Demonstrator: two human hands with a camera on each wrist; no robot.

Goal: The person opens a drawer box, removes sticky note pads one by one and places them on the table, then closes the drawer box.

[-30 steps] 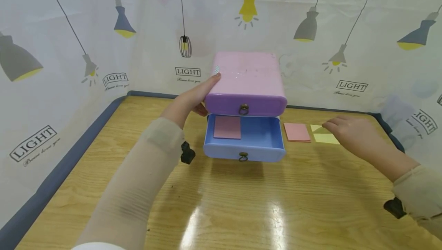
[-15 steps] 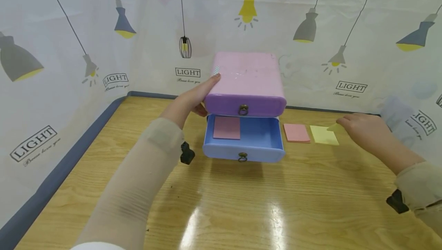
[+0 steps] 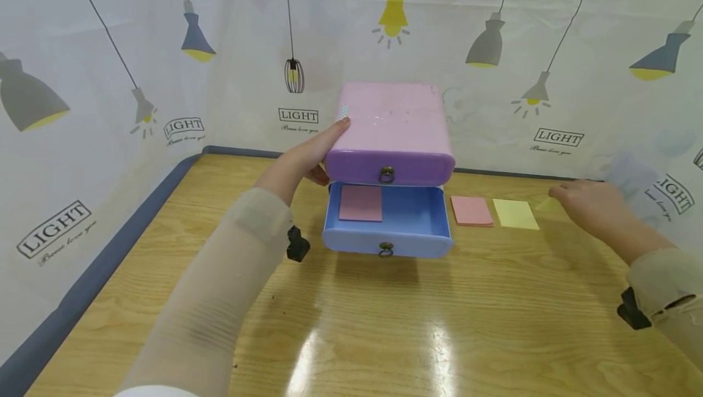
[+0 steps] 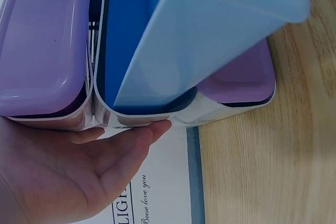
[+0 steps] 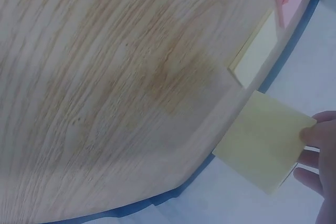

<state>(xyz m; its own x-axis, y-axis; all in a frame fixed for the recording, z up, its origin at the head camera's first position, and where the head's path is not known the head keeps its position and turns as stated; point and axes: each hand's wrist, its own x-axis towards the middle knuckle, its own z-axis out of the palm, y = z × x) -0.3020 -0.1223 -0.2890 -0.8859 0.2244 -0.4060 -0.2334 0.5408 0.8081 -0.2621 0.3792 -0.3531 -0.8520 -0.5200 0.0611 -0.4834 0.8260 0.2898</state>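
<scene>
In fingers (image 5: 311,180), partly hidden yellow note (image 5: 265,142)

Worktop (image 3: 351,324), light-brown wood grain, filling the middle and lower part of the frame, with two bright streaks of reflected light at bottom centre and small dark specks left of them. Standing on it, centre of frame: one drawer unit (image 3: 392,118), pink top, purple front above a pulled-out blue drawer (image 3: 351,244). Lying flat, right of centre: one pink note pad (image 3: 472,211); just beside it, apart, one yellow note pad (image 3: 515,214).
</scene>
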